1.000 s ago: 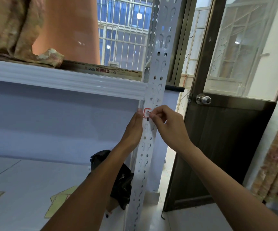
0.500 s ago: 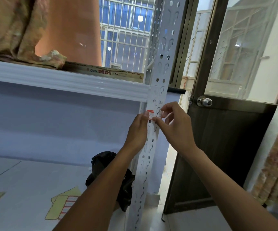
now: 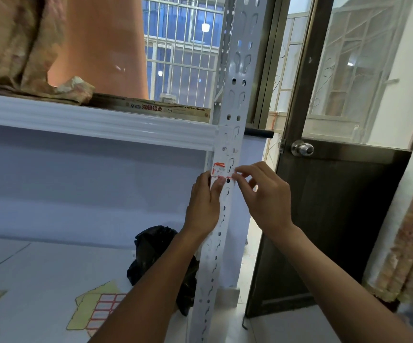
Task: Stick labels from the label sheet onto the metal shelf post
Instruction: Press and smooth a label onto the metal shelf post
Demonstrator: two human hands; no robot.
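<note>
A white perforated metal shelf post (image 3: 235, 78) runs upright through the middle of the view. A red-bordered label (image 3: 218, 170) lies on its front face just below the shelf beam. My left hand (image 3: 204, 206) rests on the post's left side, its thumb pressing the label's lower edge. My right hand (image 3: 266, 196) is at the post's right side, pinching the label's right end between thumb and forefinger. The yellow-backed label sheet (image 3: 96, 310), with several red-bordered labels, lies on the lower shelf, partly hidden by my left forearm.
A white shelf beam (image 3: 96, 122) carries a cardboard box (image 3: 151, 107) and crumpled cloth (image 3: 27, 45). A black plastic bag (image 3: 156, 251) sits on the lower shelf beside the post. A dark door (image 3: 336, 219) with a round knob (image 3: 302, 148) stands right.
The label now lies flatter on the post. My right fingers have shifted to its right end and my left thumb presses its lower edge. The view has tilted down slightly.
</note>
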